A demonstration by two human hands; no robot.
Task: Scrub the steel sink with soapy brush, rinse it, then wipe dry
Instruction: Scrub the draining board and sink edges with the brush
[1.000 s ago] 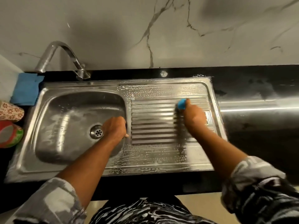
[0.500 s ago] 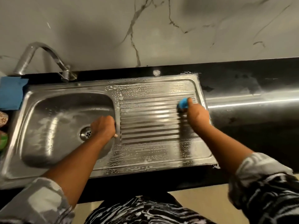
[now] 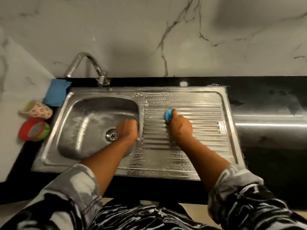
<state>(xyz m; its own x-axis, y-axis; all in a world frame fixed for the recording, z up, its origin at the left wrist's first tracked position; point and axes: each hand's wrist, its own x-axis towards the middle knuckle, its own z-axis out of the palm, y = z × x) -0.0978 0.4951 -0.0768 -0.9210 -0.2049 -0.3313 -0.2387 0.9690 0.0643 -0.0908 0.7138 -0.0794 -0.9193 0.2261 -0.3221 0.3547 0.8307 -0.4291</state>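
The steel sink [image 3: 207,100] is set in a black counter, basin on the left, ribbed drainboard on the right, both streaked with suds. My right hand [image 3: 181,128] grips a blue brush [image 3: 168,115] and holds it down on the left part of the drainboard ribs. My left hand [image 3: 127,131] curls over the ridge between basin and drainboard, fingers hooked on the basin's right rim beside the drain [image 3: 111,135].
A curved tap [image 3: 88,67] rises behind the basin. A blue cloth [image 3: 56,92] lies at the sink's back-left corner. A floral cup [image 3: 36,110] and a red-green tub [image 3: 34,129] lie left of the sink. Dark wet counter [image 3: 269,140] stretches right.
My right hand has dragged the brush leftward along the drainboard ribs. The left hand stays on the basin rim. The camera view shifted right, bringing the cup and tub back in.
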